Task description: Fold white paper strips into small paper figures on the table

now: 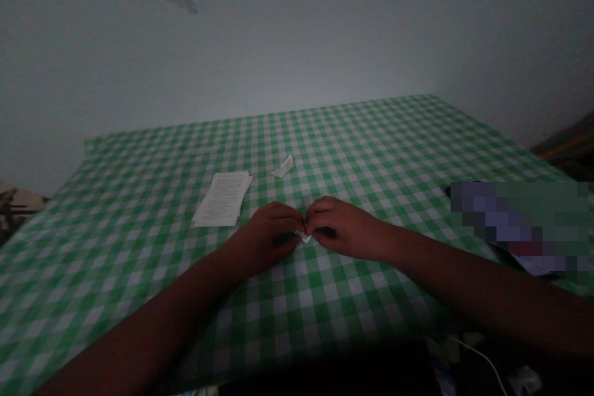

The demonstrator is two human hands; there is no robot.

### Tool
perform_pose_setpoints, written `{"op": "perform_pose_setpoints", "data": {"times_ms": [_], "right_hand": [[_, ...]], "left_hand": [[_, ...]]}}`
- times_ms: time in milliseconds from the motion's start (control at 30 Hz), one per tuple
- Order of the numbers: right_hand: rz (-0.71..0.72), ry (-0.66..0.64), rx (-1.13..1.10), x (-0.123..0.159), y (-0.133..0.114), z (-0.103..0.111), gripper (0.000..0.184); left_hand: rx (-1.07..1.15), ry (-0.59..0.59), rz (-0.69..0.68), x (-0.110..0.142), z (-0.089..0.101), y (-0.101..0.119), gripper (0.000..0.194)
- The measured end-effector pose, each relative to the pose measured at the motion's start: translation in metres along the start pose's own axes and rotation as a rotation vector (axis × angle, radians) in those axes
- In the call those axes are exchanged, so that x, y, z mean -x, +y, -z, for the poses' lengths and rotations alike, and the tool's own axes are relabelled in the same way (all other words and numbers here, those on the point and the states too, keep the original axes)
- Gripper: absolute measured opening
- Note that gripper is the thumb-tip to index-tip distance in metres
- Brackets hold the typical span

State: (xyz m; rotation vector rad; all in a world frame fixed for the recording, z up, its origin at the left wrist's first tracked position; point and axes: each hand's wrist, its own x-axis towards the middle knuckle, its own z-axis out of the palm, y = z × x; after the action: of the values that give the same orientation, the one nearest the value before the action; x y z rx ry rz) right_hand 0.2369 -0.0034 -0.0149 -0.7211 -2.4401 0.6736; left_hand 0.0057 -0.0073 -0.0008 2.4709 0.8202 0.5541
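Both hands meet over the middle of the table, fingertips close together. A small piece of white paper [304, 236] shows between them, mostly covered by the fingers. My left hand [271, 235] pinches its left side, and my right hand [341, 226] pinches the right side. Beyond the hands lies a small folded piece of white paper [283, 167]. To the left of my left hand rests a stack of printed paper sheets [223, 198], slightly fanned at its right edge.
A green and white checked tablecloth [362, 154] covers the table, which stands against a pale wall [297, 31]. At the right edge lies a dark item [520, 223], blurred by pixelation. A white cable [485, 359] hangs below the table's front edge.
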Motion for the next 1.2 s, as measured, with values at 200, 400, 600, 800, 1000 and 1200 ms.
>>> {"op": "perform_pose_setpoints", "data": {"times_ms": [200,400,600,800,1000,1200], "right_hand": [[0.017,-0.018,0.004,0.001,0.001,0.001,0.015],[0.043,-0.025,0.011,0.002,0.001,0.001,0.016],[0.063,-0.059,0.062,0.001,-0.004,0.006,0.025],[0.048,-0.147,0.258,0.004,-0.012,0.010,0.024],[0.044,-0.134,0.274,0.005,-0.014,0.008,0.025],[0.068,-0.122,0.266,0.004,-0.012,0.007,0.032]], "left_hand": [[-0.002,0.017,-0.005,-0.001,-0.003,0.000,0.015],[-0.003,0.021,0.010,-0.002,-0.006,-0.001,0.014],[-0.008,0.078,0.042,-0.001,-0.012,-0.005,0.008],[-0.065,0.096,0.032,-0.001,-0.015,-0.002,0.010],[-0.035,0.098,0.020,-0.001,-0.012,-0.002,0.012],[0.007,0.132,-0.016,-0.003,-0.011,-0.005,0.014]]}}
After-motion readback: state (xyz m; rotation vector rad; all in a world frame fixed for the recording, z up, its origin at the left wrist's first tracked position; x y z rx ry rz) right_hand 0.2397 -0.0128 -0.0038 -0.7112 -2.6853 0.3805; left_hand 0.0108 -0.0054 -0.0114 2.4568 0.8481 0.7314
